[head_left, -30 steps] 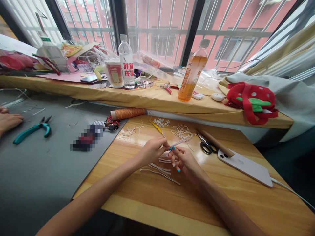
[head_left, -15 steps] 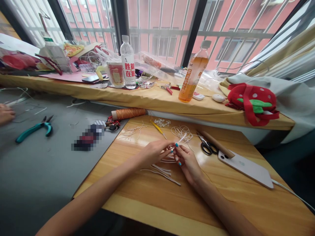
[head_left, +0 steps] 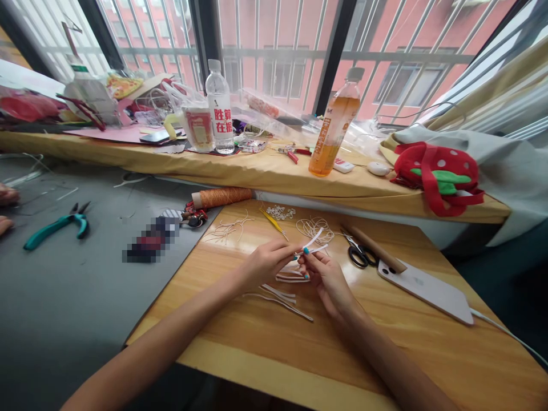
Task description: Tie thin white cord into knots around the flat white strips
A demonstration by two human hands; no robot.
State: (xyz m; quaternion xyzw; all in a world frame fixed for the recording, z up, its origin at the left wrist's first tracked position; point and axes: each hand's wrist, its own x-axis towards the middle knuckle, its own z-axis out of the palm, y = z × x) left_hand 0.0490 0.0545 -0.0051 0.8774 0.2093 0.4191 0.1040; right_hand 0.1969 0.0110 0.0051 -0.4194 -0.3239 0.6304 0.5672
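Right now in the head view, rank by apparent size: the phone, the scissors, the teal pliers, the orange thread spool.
1. phone
2. teal pliers and orange thread spool: they look alike
3. scissors

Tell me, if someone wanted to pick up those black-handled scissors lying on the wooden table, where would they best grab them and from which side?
Probably by the black finger loops, coming from above on the near side. The scissors lie flat on the wooden table, loops toward the person, blades pointing away toward the window. A brown stick lies close along their right, so the left is freer. Both hands, left hand and right hand, hold white strips.
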